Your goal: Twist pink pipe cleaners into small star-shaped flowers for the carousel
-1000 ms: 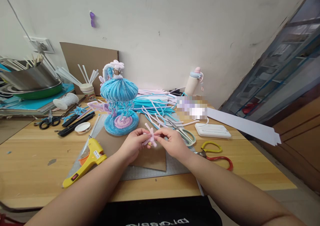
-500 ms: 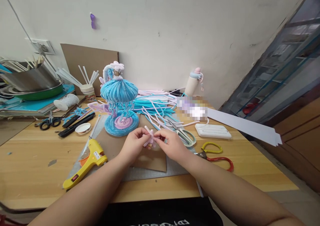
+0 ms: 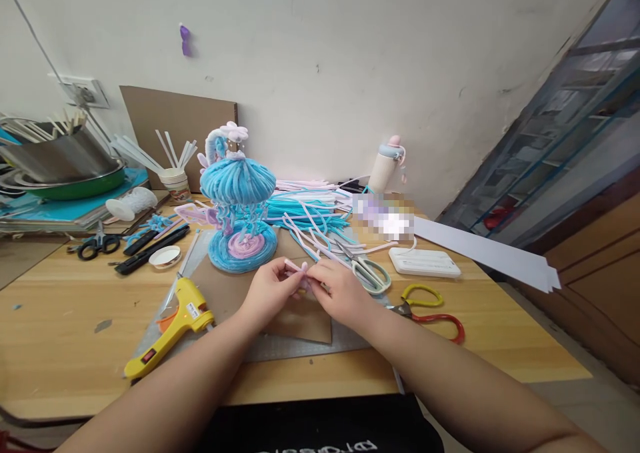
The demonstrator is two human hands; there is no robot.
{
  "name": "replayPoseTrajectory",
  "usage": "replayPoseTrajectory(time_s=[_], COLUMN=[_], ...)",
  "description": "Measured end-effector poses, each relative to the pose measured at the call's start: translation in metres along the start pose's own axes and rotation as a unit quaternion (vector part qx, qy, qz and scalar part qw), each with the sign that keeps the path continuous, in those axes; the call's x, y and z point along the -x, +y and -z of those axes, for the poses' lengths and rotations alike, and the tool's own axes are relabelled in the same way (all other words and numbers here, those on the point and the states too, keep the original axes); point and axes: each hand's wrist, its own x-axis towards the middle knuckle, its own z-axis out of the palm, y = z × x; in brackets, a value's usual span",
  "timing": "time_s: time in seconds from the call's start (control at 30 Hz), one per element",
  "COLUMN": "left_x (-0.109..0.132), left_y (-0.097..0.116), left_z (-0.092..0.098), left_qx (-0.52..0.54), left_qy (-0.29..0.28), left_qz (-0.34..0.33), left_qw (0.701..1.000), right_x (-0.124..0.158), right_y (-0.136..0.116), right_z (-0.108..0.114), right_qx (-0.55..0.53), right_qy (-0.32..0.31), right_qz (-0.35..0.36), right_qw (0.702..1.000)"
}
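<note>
Around the middle of the frame the worktop [image 3: 65,333] is crowded. A jellyfish-shaped ornament [image 3: 238,181] stands just beyond the hands, left of centre, with a spread of blue and pink stems [image 3: 313,213] behind it. At centre left lies a yellow glue gun [image 3: 193,306], its grip end near the left forearm; right of centre, pale-handled scissors [image 3: 374,276] lie close to the right hand [image 3: 340,291], and red-and-yellow-handled shears [image 3: 403,309] lie beside the right forearm.

The ornament is fuzzy, with a ribbed dome, curly strands and a coiled round base. Smooth brown cardboard [image 3: 300,323] lies on a grey mat [image 3: 250,351] beneath the hands. The small pink fuzzy piece [image 3: 304,267] is at the centre of the frame, above the cardboard, largely covered by fingers.

Both forearms reach in from the lower corners. The left hand [image 3: 270,291] pinches the piece between thumb and fingers; the right hand, fingers curled, grips its other side.
</note>
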Motion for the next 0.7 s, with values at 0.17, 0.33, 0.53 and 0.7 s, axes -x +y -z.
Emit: replayPoseTrajectory(time_s=[0.17,0.33,0.53,0.7], left_x=[-0.001,0.0,0.002,0.0], left_y=[0.001,0.0,0.0,0.001], left_z=[0.002,0.0,-0.001,0.002], left_qx=[0.093,0.035,-0.056,0.109], left_qy=[0.002,-0.022,-0.009,0.004], left_qz=[0.063,0.041,-0.018,0.086], left_qw=[0.994,0.998,0.998,0.99], right_x=[-0.003,-0.001,0.002,-0.002], right_y=[0.008,0.006,-0.002,0.002], right_z=[-0.008,-0.006,-0.004,-0.011], right_qx=[-0.107,-0.039,-0.026,-0.204], right_qy=[0.023,0.022,0.011,0.008], right_qz=[-0.1,-0.044,-0.017,-0.146], right_qw=[0.989,0.998,0.999,0.968])
